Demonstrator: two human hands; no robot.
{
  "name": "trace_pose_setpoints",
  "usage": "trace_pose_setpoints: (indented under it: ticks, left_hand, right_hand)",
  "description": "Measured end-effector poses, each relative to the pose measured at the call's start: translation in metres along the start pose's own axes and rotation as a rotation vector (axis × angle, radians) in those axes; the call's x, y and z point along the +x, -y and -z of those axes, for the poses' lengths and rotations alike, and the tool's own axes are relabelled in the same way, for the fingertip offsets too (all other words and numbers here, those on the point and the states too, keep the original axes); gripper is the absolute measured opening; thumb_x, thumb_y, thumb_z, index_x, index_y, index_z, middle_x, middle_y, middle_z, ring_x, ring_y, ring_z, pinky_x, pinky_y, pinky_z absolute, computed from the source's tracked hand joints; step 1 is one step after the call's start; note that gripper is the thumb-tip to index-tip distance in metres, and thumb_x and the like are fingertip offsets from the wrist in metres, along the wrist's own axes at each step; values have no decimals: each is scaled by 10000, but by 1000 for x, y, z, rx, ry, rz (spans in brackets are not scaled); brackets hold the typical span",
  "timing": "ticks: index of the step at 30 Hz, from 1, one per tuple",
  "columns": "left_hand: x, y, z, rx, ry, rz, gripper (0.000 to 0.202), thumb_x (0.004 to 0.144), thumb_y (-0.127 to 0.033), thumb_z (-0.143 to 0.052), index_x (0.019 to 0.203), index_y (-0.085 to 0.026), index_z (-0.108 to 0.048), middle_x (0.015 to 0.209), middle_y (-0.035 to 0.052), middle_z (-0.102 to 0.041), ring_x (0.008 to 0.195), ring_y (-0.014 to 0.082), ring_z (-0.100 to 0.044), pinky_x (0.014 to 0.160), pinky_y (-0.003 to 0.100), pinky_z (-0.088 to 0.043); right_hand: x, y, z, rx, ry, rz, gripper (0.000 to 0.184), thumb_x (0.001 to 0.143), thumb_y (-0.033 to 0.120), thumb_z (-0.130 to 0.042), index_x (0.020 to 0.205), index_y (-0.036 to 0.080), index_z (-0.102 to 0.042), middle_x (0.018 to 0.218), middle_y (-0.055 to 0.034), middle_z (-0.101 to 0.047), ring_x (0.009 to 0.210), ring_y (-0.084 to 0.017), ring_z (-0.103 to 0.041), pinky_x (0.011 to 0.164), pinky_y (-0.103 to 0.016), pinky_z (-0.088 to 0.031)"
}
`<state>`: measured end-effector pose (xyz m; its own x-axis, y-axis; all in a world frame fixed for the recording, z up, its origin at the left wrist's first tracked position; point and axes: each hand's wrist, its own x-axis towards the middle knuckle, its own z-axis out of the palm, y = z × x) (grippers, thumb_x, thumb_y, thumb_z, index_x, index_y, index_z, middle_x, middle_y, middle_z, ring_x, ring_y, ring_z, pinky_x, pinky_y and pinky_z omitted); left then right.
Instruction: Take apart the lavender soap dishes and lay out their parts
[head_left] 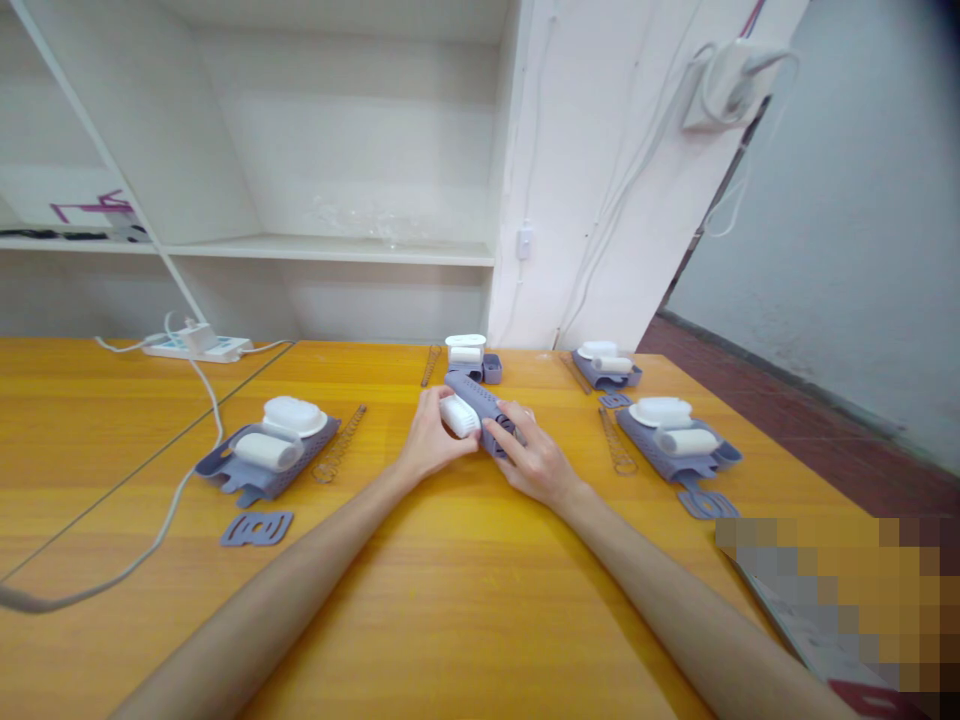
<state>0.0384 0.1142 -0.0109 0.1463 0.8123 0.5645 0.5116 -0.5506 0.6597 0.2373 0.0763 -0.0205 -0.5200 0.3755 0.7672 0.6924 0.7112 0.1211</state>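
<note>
Near the middle of the table, my left hand (429,440) is closed around a white ribbed plastic piece (458,416). My right hand (541,462) grips a grey-purple perforated plastic housing (475,394), which lies tilted against the white piece. Whether the two parts are joined cannot be made out. Just behind them stands a grey-purple part group with a white oval cap (466,341), a white cylinder (466,355) and a small grey box (492,368). A thin coil spring (430,366) lies to its left.
Similar sets rest at left (274,452), right (675,440) and back right (606,365), with springs (340,445) and flat slotted grey plates (257,528) beside them. A power strip (196,345) trails a white cable (187,480) across the left. Shelves (337,248) stand behind.
</note>
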Motion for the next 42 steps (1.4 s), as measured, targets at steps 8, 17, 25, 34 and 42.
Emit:
trace_pose_setpoints:
  ticks: [8, 17, 25, 34, 42]
  left_hand:
    - [-3, -8, 0, 59, -60, -33, 599, 573, -357, -727, 1043, -206, -388, 1025, 45, -427, 1007, 221, -481, 906, 394, -422]
    - [1, -3, -2, 67, -58, 6, 628, 564, -376, -734, 1046, -206, -371, 1018, 40, -437, 983, 216, -496, 885, 393, -429]
    - [-3, -7, -2, 73, -24, -96, 615, 577, -354, -721, 1063, -199, -378, 1034, 57, -424, 1022, 236, -478, 915, 404, -417]
    - [2, -1, -3, 50, -17, 28, 637, 585, -406, -725, 1074, -204, -370, 1039, 55, -457, 999, 226, -508, 882, 390, -426]
    - [3, -5, 1, 58, -10, 35, 607, 578, -400, -730, 1042, -206, -389, 1023, 46, -441, 976, 214, -502, 883, 386, -423]
  right_hand:
    - [1, 4, 3, -35, 34, -46, 494, 822, 130, -523, 1310, 158, -453, 1356, -191, -426, 1299, -296, -379, 1021, -471, -431]
    - [1, 0, 2, 15, 1, -27, 495, 802, 125, -541, 1290, 148, -460, 1343, -203, -429, 1295, -293, -387, 1015, -474, -435]
    - [0, 0, 6, 20, -7, -35, 539, 790, 116, -556, 1316, 175, -449, 1367, -175, -437, 1295, -282, -398, 1029, -463, -429]
    - [1, -3, 5, 18, -3, -47, 541, 805, 149, -560, 1332, 185, -443, 1371, -173, -432, 1277, -278, -424, 1006, -444, -453]
    - [-1, -1, 3, -8, -8, -93, 538, 806, 173, -570, 1330, 192, -449, 1371, -169, -430, 1261, -280, -441, 976, -430, -478]
